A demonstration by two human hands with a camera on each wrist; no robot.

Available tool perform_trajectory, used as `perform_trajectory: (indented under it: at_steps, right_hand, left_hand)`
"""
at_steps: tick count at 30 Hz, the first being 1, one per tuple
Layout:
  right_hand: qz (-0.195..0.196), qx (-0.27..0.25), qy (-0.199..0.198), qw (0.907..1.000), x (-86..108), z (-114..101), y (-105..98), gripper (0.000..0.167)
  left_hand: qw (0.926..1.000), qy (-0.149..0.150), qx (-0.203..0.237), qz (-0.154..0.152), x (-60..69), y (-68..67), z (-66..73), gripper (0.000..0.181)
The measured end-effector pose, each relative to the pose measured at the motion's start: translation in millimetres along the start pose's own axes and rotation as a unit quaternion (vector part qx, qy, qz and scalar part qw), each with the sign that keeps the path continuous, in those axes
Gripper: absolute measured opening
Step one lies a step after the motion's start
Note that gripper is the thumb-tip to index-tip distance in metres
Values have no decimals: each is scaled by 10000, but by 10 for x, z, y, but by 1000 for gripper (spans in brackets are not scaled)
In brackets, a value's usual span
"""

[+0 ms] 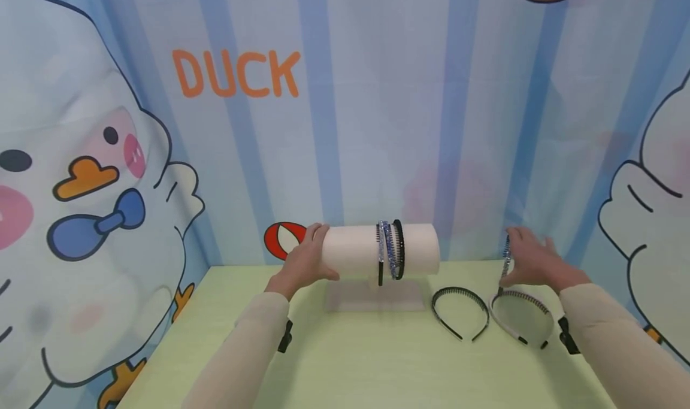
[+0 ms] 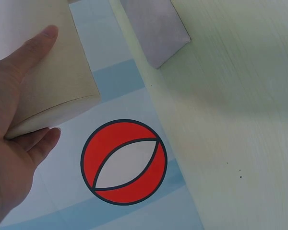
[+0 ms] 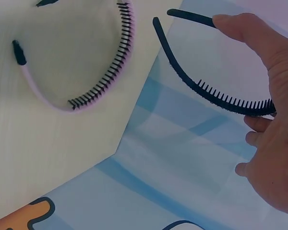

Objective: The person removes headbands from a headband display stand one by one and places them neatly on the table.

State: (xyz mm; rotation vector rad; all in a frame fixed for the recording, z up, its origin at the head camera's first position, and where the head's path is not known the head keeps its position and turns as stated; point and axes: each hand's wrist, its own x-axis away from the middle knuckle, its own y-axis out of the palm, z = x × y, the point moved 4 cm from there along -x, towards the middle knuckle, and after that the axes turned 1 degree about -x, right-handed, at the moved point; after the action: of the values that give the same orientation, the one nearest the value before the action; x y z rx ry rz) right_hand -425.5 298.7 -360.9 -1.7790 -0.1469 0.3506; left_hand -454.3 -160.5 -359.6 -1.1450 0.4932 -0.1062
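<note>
The landmark for this record is the white display roll (image 1: 350,247), lying level on a pale stand base (image 1: 349,298) upon the yellow-green table (image 1: 350,367). The left hand (image 1: 303,260) is at the roll's left end, clamped on it: I observe the thumb laid along the near surface and fingers round the far side. Around the roll, right of its middle, sit a narrow silvery headband (image 1: 381,244), a glittery blue-silver headband (image 1: 390,253) and, outermost to the right, a black headband (image 1: 400,247); the three stand close together, the glittery one slightly tilted. The right hand (image 1: 533,260) is well to the right of the roll, thumb and fingers closed on a dark-toothed headband (image 3: 221,101), glittery on its outer side and raised with its two free ends pointing away from the palm. Whether its lower end touches anything I cannot tell. On the table, to the right of the roll and nearer the person, lies a second black headband (image 1: 459,290); farther right, just beside it, lies a pale pink headband (image 3: 129,40) with black tips and dark inner teeth. Behind the roll hangs a blue-striped curtain (image 1: 383,127); a red-and-white ball print (image 2: 125,163) shows on it near the roll's left end.
</note>
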Motion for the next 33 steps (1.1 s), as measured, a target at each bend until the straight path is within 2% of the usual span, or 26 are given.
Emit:
perform_trajectory:
  at_steps: [6, 14, 25, 33]
  right_hand:
    - [-96, 12, 178, 9998, 71, 126, -6, 125]
    - [-168, 121, 434, 9988, 125, 312, 25, 122]
    - [-394, 960, 887, 9906, 312, 605, 44, 117]
    - [-513, 1419, 914, 9843, 454, 846, 178, 112]
  left_hand:
    - [10000, 4, -25, 26, 9, -15, -6, 111]
    - [10000, 17, 1, 28, 15, -14, -17, 111]
    - [10000, -20, 24, -34, 25, -11, 7, 111]
    - [10000, -25, -5, -54, -12, 25, -40, 111]
